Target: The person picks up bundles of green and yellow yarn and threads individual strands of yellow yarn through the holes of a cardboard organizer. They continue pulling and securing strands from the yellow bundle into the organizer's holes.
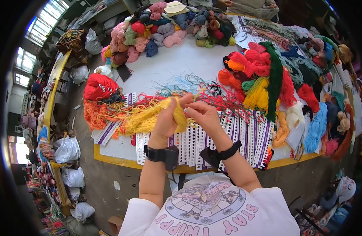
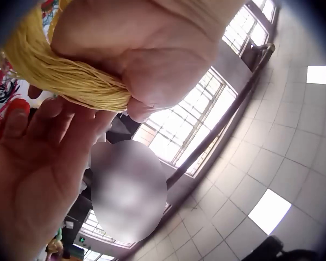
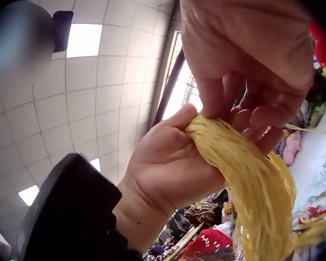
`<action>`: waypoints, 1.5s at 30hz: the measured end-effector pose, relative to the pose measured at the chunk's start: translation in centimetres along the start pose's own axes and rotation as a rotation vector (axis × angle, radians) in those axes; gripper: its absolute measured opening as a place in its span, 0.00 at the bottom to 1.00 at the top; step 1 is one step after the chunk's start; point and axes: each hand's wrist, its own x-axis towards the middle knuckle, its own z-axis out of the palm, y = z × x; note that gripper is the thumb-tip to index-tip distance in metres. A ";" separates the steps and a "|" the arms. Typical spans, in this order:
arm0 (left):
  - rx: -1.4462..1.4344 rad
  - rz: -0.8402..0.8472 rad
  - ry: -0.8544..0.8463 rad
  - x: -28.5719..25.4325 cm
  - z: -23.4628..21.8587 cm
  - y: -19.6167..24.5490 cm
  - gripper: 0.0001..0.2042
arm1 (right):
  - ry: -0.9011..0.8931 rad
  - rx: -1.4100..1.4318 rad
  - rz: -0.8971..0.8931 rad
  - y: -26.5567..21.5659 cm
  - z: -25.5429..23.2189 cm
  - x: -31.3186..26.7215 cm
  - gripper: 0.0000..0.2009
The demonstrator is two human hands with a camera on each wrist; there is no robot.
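A thick hank of yellow yarn [image 1: 145, 118] is held up over the near edge of the white table [image 1: 177, 63]. My left hand [image 1: 170, 115] grips the hank's right end in its fist, and in the left wrist view the strands [image 2: 65, 76] run out under the palm [image 2: 152, 60]. My right hand [image 1: 196, 112] meets it from the right, pinching the looped end of the yarn [image 3: 250, 179] with its fingertips [image 3: 244, 109]. The right wrist view shows the left hand [image 3: 168, 163] wrapped round the same bundle. The hank's far end trails left into orange and red threads.
White perforated cards with purple stripes [image 1: 236, 137] lie along the near edge. A red skein [image 1: 99, 86] sits at the left, with red, yellow and green skeins [image 1: 267, 74] to the right and a yarn pile [image 1: 169, 27] at the far end. Stuffed bags [image 1: 67, 149] stand on the floor.
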 end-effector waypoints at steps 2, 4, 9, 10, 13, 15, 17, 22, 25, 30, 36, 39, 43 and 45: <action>0.084 0.034 0.011 -0.1 2.1 0.1 0.27 | -0.026 -0.015 0.007 -0.6 0.3 0.2 0.06; 0.079 0.026 0.027 -0.4 2.6 0.3 0.27 | -0.020 -0.003 0.073 -1.2 0.4 0.0 0.07; -0.027 -0.016 0.038 -0.4 2.1 0.6 0.24 | 0.057 0.041 0.183 -2.1 -0.4 -0.3 0.07; 0.052 0.013 0.043 -0.4 2.1 0.5 0.23 | 0.036 0.094 0.196 -2.0 -0.7 -0.3 0.07; 0.202 0.064 0.066 -0.3 2.1 0.0 0.20 | -0.004 0.163 0.221 -1.4 -1.6 -0.3 0.08; 0.187 0.057 0.089 0.1 1.9 -0.5 0.17 | -0.001 0.089 0.218 -1.0 -2.2 -0.5 0.09; 0.130 0.027 0.134 0.5 -0.1 -1.1 0.14 | 0.113 -0.106 0.082 -0.9 -3.4 -0.8 0.10; -0.177 0.339 0.689 -1.6 -9.7 4.3 0.08 | 0.410 0.824 -0.197 -4.8 -23.0 -8.0 0.12; -0.030 0.377 0.725 -1.1 -9.7 3.0 0.08 | 1.198 -0.358 -0.422 -1.1 -40.7 -18.2 0.06; 0.175 -0.295 0.209 3.0 0.4 -10.4 0.11 | 0.464 -0.854 -0.248 1.2 -24.0 -10.0 0.09; 0.320 -0.379 0.169 4.9 1.4 -16.9 0.07 | 0.067 0.171 0.419 5.9 -13.3 -7.1 0.09; 0.476 -0.326 0.281 5.0 1.6 -16.8 0.07 | 0.133 -0.296 0.379 6.1 -13.2 -6.9 0.09; 1.010 0.016 0.389 5.7 0.7 -20.2 0.08 | 0.278 -0.477 0.355 7.2 -13.6 -6.5 0.08; 1.081 0.013 0.379 6.0 0.0 -20.9 0.08 | 0.333 -0.392 0.367 7.9 -13.7 -6.5 0.08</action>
